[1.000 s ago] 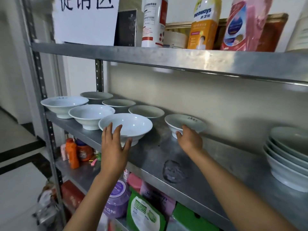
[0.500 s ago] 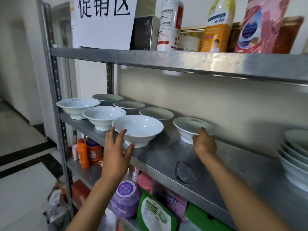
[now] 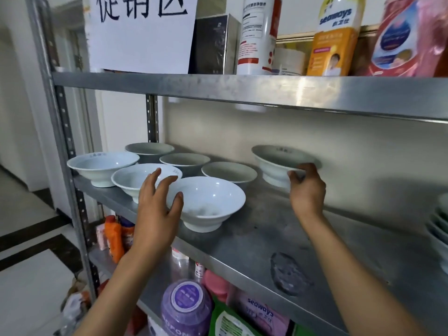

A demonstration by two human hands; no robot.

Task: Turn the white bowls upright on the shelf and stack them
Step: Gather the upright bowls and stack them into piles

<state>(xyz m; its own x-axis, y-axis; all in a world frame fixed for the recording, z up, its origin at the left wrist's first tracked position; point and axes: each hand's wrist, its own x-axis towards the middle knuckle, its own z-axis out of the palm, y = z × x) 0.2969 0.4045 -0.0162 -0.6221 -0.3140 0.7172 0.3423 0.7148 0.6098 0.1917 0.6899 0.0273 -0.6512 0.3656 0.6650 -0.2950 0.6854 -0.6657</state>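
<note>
**Bowl lifted off the steel shelf, stacking under way**

Metal rack against a pale wall; the middle shelf (image 3: 254,241) carries the crockery, with bottles and a paper sign on the tier above.

- Six white bowls upright in a cluster at the left end. Nearest one, the front bowl (image 3: 208,202), sits close to the shelf lip.
- Right hand (image 3: 306,187) pinches the near rim of a seventh, the lifted bowl (image 3: 278,163), thumb over the edge; it looks raised clear of the shelf, upright.
- Left hand (image 3: 157,204) spread wide, fingers beside the front bowl's left rim; contact unclear, nothing gripped.
- Partial stack of bowls (image 3: 440,221) at far right edge.

Risks, as I judge them: a one-sided rim pinch could let the glazed bowl tip and slip. Setting it down off-centre may chip rims, and a knock from the left hand could nudge the front bowl over the lip.
</note>
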